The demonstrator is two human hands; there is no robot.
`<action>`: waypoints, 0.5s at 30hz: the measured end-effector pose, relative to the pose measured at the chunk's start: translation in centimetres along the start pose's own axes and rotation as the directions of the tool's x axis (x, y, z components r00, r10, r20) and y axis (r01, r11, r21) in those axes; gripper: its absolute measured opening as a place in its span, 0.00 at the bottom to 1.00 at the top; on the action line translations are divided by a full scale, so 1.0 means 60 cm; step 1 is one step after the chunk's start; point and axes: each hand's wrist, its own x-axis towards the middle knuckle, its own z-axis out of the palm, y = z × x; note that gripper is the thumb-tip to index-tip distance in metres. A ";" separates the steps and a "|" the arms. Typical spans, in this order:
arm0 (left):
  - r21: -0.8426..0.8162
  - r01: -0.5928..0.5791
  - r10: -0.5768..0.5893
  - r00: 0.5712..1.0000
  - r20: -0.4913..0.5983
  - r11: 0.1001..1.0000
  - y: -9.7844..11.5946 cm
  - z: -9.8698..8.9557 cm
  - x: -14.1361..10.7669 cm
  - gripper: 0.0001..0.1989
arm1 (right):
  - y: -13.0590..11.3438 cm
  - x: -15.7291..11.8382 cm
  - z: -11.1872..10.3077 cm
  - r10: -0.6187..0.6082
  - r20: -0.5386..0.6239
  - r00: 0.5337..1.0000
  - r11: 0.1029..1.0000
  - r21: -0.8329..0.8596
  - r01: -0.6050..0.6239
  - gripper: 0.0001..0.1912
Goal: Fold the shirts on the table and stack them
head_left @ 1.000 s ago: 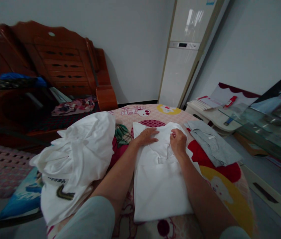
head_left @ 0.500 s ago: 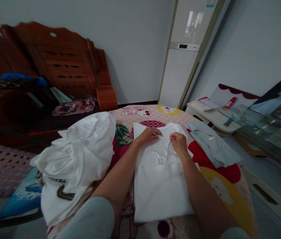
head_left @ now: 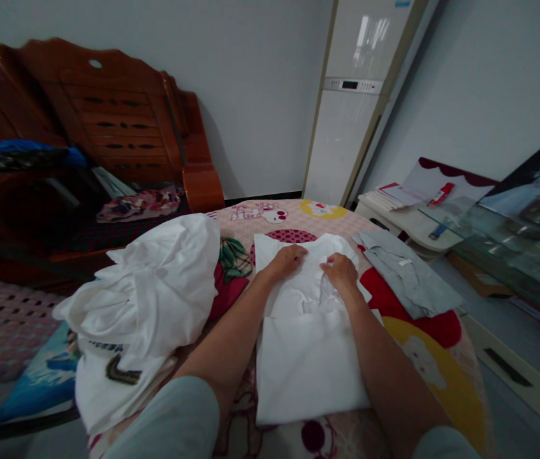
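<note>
A white garment (head_left: 312, 370) lies partly folded on the patterned round table, its lower part in a flat rectangle. My left hand (head_left: 289, 260) rests at its upper left, fingers bent together on the fabric. My right hand (head_left: 340, 270) is at the upper right, fingertips pinched on the same white cloth near the neckline. Left of my left forearm is a crumpled white pile of clothes (head_left: 155, 293) with a dark print. To the right of my right hand lies a folded grey garment (head_left: 406, 271).
A wooden chair (head_left: 107, 121) with clothes on it stands at the back left. A tall white cabinet-like unit (head_left: 346, 127) is behind the table (head_left: 250, 217). On the right are a glass shelf (head_left: 513, 248) and a white stand (head_left: 413, 223) with papers.
My left hand's fingers have drawn in closer together on the cloth. My right hand has shifted slightly left. The whole view has moved a little.
</note>
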 end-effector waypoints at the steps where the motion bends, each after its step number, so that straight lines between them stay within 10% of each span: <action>1: 0.031 0.017 -0.017 1.000 -0.013 0.999 -0.001 0.002 0.002 0.19 | 0.000 0.000 0.000 -0.003 -0.003 1.000 1.000 -0.001 0.003 0.16; 15: 0.033 0.104 -0.105 0.994 0.022 0.994 0.006 -0.005 0.002 0.22 | -0.002 0.005 0.008 0.031 -0.030 0.999 0.998 0.059 -0.030 0.13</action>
